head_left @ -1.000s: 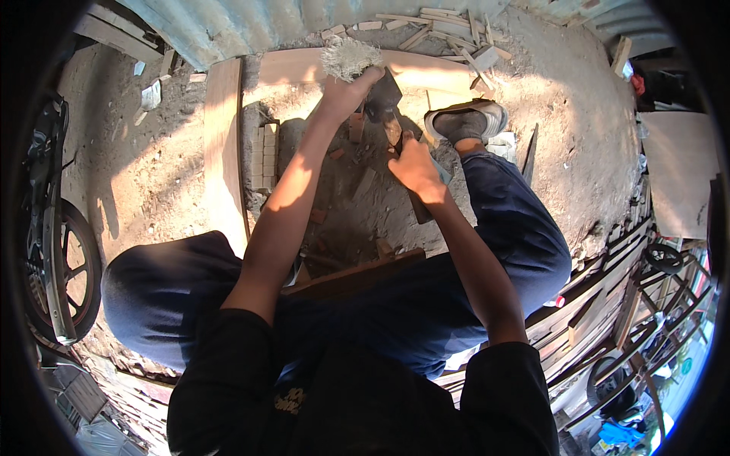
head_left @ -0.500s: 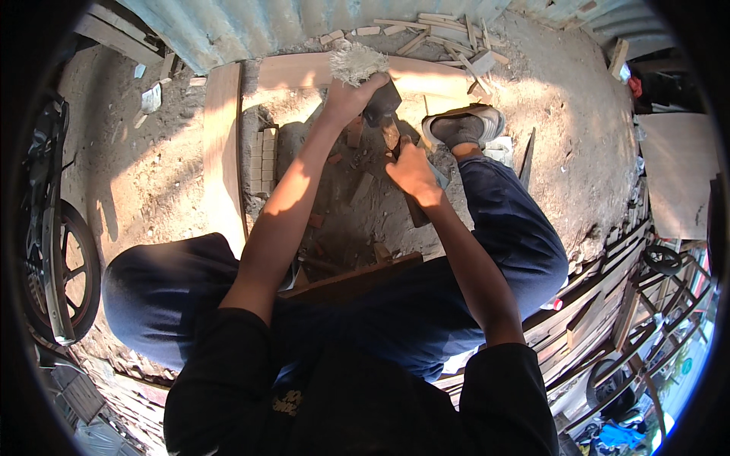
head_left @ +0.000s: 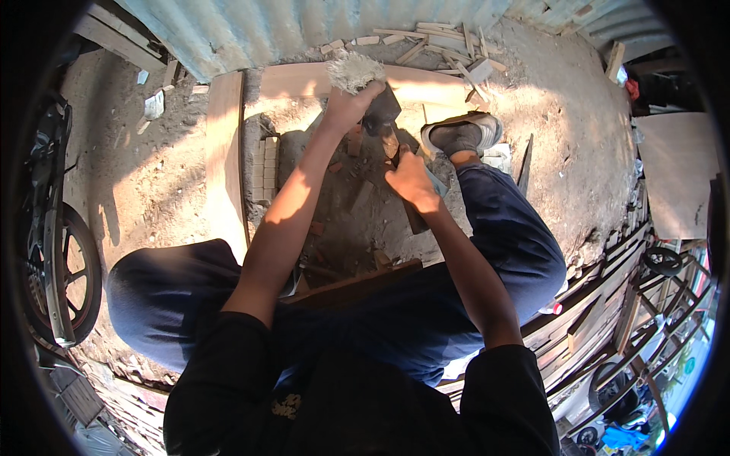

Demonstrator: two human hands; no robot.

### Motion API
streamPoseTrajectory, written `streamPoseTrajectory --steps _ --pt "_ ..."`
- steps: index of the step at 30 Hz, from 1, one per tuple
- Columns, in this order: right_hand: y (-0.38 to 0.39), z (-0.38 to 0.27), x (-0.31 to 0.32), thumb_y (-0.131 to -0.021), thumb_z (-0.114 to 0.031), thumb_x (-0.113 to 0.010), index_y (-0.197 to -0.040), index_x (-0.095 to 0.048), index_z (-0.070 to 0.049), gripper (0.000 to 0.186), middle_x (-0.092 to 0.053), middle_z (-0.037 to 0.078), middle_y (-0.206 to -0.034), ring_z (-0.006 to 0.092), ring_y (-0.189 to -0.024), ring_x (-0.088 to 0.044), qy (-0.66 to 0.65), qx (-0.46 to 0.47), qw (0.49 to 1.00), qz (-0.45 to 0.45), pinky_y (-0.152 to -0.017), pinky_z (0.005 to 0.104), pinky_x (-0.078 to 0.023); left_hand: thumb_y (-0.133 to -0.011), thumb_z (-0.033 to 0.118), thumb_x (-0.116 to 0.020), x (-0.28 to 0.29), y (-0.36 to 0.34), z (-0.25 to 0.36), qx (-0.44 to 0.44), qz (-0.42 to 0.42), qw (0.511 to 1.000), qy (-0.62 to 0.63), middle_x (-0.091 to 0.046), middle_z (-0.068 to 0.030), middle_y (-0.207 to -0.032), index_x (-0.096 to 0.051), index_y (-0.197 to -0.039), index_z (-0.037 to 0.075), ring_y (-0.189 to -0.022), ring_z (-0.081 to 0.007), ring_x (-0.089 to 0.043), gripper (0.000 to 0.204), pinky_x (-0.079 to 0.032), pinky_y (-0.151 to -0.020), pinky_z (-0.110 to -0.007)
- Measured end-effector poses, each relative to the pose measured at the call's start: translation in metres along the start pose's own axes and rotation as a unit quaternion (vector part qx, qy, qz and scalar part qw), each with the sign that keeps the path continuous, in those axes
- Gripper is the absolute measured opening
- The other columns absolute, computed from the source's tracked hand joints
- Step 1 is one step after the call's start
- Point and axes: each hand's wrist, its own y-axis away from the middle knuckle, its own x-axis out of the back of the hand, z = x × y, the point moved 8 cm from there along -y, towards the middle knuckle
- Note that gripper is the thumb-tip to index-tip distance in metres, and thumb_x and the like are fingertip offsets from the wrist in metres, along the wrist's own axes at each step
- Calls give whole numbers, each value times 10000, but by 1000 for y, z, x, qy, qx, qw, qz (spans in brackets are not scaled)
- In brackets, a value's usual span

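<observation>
Over the shaded ground in front of me, my left hand [head_left: 348, 108] is closed, its thumb along the upper edge of a dark block [head_left: 382, 112]. A pale, frayed, fibrous tuft [head_left: 355, 72] shows just beyond the fingers; I cannot tell whether it is joined to the block. From the block's near end a short light wooden piece [head_left: 390, 143] runs to my right hand [head_left: 411, 178], which is wrapped round it like a handle. A bluish-grey flat piece [head_left: 438, 185] and a dark strip [head_left: 417, 218] show beside and below the right hand, partly hidden by it.
A long pale plank [head_left: 225, 152] lies left, another board [head_left: 293, 80] across the far side. Small stacked blocks [head_left: 264, 169] stand inside the left plank. Scrap sticks [head_left: 456, 45] lie by the corrugated metal wall [head_left: 304, 26]. My shoe [head_left: 464, 133] is at right, a wheel [head_left: 72, 273] far left.
Both hands keep the same grips and have barely moved. The whole view has shifted slightly, and my left knee sits a little farther right and lower in the picture.
</observation>
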Motion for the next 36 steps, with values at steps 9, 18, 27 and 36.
streamPoseTrajectory --steps 9,18,27,36 --pt "35 -44 75 -898 -235 -584 -964 -549 -11 236 -506 14 -662 92 -484 -488 -281 -81 956 -28 -430 259 -419 -790 105 -664 -9 15 20 49 29 998 13 -616 -49 -962 -563 -1063 19 -864 -144 -572 304 -468 -781 -318" --pt "114 -169 177 -941 -156 -521 -1009 -507 -9 162 -504 18 -630 58 -472 -466 -220 141 943 204 -432 207 -380 -790 117 -686 -21 7 17 -79 -38 995 -57 -612 -77 -1017 -540 -1084 21 -955 -162 -574 342 -465 -847 -324" --pt "119 -158 145 -879 -139 -601 -1021 -556 20 218 -554 108 -597 119 -497 -526 -100 150 980 80 -477 273 -394 -788 181 -706 8 4 -4 -4 4 988 -152 -608 -125 -1092 -532 -1164 6 -1017 -194 -571 449 -462 -867 -340" --pt "133 -180 168 -914 -196 -556 -1090 -483 22 290 -613 181 -695 216 -515 -564 -70 225 947 219 -511 332 -446 -798 155 -686 -5 15 23 75 2 996 -47 -598 -113 -1101 -529 -1156 -4 -1022 -212 -566 422 -447 -887 -353"
